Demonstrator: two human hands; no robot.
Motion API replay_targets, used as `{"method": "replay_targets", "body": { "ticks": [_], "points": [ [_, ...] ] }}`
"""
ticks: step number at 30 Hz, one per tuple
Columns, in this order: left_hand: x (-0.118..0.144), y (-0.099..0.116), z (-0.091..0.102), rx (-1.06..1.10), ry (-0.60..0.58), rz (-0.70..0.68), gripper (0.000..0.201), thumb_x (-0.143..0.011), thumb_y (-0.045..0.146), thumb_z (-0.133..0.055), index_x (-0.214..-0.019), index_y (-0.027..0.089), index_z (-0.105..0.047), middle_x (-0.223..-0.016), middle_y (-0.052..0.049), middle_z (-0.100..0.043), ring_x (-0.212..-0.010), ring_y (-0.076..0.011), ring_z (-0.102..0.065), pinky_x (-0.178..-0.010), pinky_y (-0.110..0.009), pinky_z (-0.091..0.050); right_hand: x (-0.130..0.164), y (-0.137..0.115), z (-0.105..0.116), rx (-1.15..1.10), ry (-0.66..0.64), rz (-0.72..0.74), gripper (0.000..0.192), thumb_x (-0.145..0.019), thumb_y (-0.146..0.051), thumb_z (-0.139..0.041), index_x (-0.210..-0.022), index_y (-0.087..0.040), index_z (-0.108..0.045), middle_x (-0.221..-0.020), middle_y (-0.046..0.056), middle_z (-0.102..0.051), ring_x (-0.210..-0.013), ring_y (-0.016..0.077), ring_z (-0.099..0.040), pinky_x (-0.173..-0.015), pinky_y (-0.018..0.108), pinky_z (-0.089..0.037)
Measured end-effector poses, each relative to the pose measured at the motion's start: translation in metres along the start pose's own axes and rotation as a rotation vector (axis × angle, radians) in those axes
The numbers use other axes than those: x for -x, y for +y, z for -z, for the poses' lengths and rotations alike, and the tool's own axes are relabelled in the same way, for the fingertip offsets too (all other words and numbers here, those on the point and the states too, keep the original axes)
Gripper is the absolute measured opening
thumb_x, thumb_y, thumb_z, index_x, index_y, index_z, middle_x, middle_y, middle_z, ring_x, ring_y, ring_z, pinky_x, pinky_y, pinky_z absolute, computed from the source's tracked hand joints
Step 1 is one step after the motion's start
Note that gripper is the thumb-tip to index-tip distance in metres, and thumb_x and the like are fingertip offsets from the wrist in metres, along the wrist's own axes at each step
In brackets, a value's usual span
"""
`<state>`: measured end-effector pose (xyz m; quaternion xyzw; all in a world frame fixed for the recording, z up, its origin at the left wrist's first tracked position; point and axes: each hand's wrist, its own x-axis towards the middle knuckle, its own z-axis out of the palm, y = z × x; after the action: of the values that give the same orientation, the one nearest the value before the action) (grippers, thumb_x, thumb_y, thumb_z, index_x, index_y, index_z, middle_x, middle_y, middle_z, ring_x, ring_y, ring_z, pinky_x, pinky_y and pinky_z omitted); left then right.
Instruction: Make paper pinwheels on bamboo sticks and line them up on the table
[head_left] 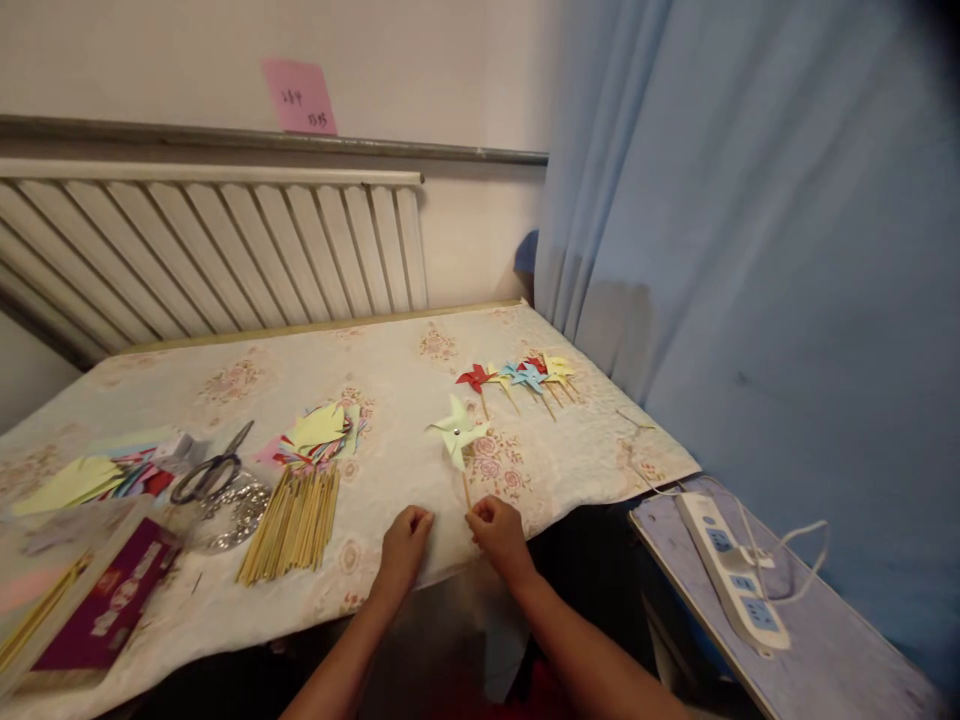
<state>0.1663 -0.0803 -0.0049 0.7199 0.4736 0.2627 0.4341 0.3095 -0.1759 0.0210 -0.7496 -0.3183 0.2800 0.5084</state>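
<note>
A pale green paper pinwheel [457, 432] with a round pin at its centre is held upright by its thin stick. My right hand [499, 532] pinches the lower end of that stick above the table's front edge. Just to its left, my left hand [407, 540] is closed with fingers curled, apart from the pinwheel; whatever may be inside is hidden. Beyond the right hand lie several finished pinwheels, among them a red pinwheel [475, 377] and a blue pinwheel [529, 377]. Left of my left hand is a bundle of wooden sticks [292, 525].
Paper pieces [319, 428], scissors [216, 472], a clear dish of metal pins [236, 512] and a purple box [109, 600] occupy the table's left. A power strip [731, 570] with a cable lies on a side surface at right, beside a blue curtain [757, 250].
</note>
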Motion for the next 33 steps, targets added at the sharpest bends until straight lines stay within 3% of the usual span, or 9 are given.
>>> {"method": "replay_targets", "body": {
  "ticks": [5, 8, 14, 22, 33],
  "points": [
    [-0.012, -0.027, 0.005, -0.54, 0.126, -0.419, 0.022, -0.09, 0.025, -0.04, -0.075, 0.019, -0.055, -0.08, -0.007, -0.056, -0.082, -0.0222, -0.051, -0.078, -0.036, -0.04, -0.052, 0.022, 0.04, 0.267, 0.175, 0.117, 0.012, -0.072, -0.02, -0.055, -0.06, -0.019, -0.057, -0.058, -0.001, -0.06, -0.058, 0.0137, -0.055, -0.058, 0.023, -0.037],
    [-0.008, -0.03, 0.003, -0.696, 0.172, -0.512, 0.022, -0.091, 0.021, -0.038, -0.076, 0.02, -0.054, -0.081, -0.007, -0.055, -0.084, -0.0225, -0.05, -0.079, -0.036, -0.04, -0.08, 0.037, 0.064, 0.365, 0.243, 0.144, 0.013, -0.075, -0.023, -0.054, -0.063, -0.019, -0.06, -0.062, 0.0, -0.063, -0.061, 0.0144, -0.056, -0.06, 0.024, -0.036],
    [-0.008, -0.03, 0.001, -0.762, 0.187, -0.539, 0.019, -0.092, 0.019, -0.04, -0.078, 0.02, -0.053, -0.081, -0.006, -0.053, -0.082, -0.0215, -0.05, -0.077, -0.036, -0.042, -0.127, 0.054, 0.083, 0.532, 0.381, 0.089, 0.018, -0.082, -0.024, -0.049, -0.07, -0.019, -0.062, -0.067, 0.002, -0.064, -0.064, 0.0146, -0.055, -0.061, 0.024, -0.034],
    [-0.007, -0.03, 0.001, -0.764, 0.18, -0.547, 0.017, -0.093, 0.018, -0.04, -0.079, 0.02, -0.05, -0.081, -0.005, -0.052, -0.082, -0.0212, -0.049, -0.077, -0.036, -0.041, -0.165, 0.056, 0.07, 0.624, 0.494, 0.068, 0.018, -0.087, -0.024, -0.049, -0.079, -0.018, -0.063, -0.08, 0.005, -0.064, -0.075, 0.0156, -0.055, -0.066, 0.025, -0.031],
    [-0.008, -0.028, 0.002, -0.733, 0.166, -0.531, 0.017, -0.092, 0.02, -0.041, -0.079, 0.021, -0.051, -0.081, -0.006, -0.053, -0.082, -0.0219, -0.05, -0.077, -0.037, -0.041, -0.192, 0.054, 0.061, 0.676, 0.54, 0.01, 0.023, -0.091, -0.027, -0.045, -0.088, -0.016, -0.065, -0.087, 0.006, -0.064, -0.077, 0.0151, -0.055, -0.066, 0.026, -0.032]
  ]
}}
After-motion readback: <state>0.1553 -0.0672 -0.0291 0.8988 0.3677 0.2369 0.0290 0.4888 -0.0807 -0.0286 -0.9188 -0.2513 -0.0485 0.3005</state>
